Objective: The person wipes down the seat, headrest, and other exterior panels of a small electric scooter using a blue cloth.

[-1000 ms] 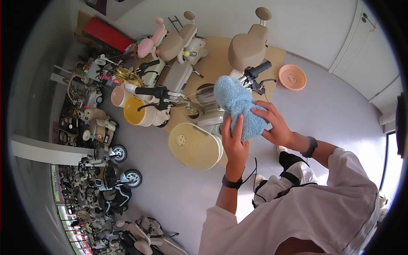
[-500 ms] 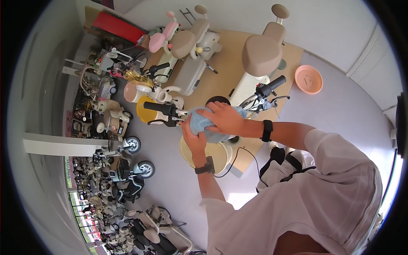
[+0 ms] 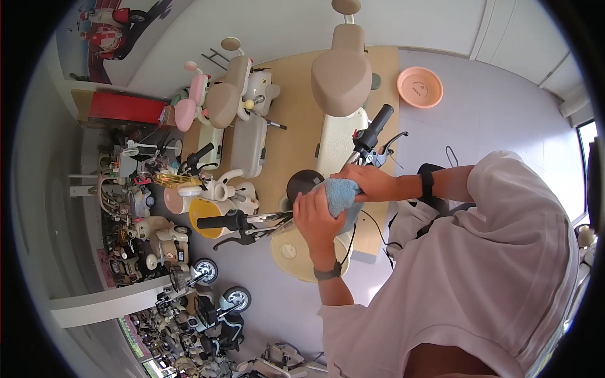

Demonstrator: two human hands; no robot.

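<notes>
A light-blue cloth [image 3: 341, 195] is bunched at the middle of a scooter's handlebar. My right hand [image 3: 373, 183] grips its right side, the fingers curled over it. My left hand [image 3: 318, 222] presses against its left side with bent fingers; the fingertips partly hide behind the cloth. A black left grip [image 3: 215, 222] with its brake lever sticks out to the left, and the right grip [image 3: 380, 118] points up and right. Past my hands lie a dark round piece [image 3: 305, 184], the pale footboard [image 3: 342, 142] and a tan seat [image 3: 341, 80].
The scooter stands on a wooden platform [image 3: 292, 101] beside other small scooters [image 3: 239, 94]. Below the handlebar is a cream basin [image 3: 296, 259]; a yellow bucket [image 3: 203, 217] stands left and an orange basin [image 3: 420, 87] lies on the right floor. Many scooters [image 3: 201, 315] fill the lower left.
The view has shifted, so the platform and seats sit further left. My hands and the cloth have moved rightward in the picture, with the right hand now bunching the cloth more tightly.
</notes>
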